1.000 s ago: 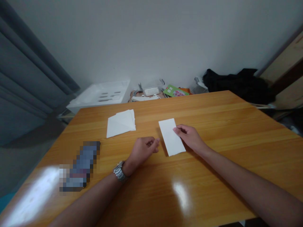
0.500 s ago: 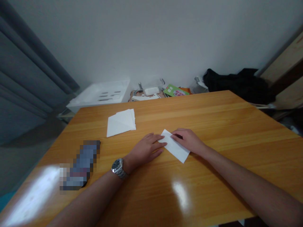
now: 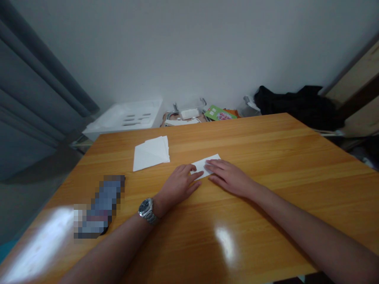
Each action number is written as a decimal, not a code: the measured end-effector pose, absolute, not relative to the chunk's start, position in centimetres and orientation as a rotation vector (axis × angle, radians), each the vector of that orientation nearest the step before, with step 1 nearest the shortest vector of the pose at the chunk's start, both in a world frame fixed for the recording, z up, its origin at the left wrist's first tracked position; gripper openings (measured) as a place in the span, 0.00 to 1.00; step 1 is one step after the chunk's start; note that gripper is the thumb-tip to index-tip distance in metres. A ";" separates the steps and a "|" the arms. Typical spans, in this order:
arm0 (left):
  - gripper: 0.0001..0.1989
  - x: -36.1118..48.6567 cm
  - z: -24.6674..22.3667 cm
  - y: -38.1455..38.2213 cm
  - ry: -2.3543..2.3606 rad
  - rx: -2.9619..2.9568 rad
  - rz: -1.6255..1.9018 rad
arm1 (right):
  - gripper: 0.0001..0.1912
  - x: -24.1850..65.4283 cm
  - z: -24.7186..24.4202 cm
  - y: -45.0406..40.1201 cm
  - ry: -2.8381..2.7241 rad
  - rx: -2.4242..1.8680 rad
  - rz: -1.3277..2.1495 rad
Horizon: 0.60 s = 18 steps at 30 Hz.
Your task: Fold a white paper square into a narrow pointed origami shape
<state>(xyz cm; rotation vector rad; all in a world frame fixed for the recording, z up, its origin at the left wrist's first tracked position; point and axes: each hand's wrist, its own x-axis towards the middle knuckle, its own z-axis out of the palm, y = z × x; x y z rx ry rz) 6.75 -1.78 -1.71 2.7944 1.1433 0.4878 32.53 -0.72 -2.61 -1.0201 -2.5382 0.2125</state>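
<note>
It looks like a room in a home, with a gray curtain [image 3: 35,86] beside a plain wall [image 3: 183,47], a wooden table [image 3: 266,150] and dark cloth [image 3: 296,106] heaped behind it.

Small paper [image 3: 200,165] now slanted the opposite way

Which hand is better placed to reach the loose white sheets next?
Probably the left hand: it rests nearer the white sheets, while the right hand is farther off, with fingers on the paper strip.
</note>
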 end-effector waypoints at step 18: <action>0.27 6.4 -2.3 -2.1 1.090 2.911 0.256 | 0.40 32.2 -3.4 -1.7 -2.727 -1.055 0.308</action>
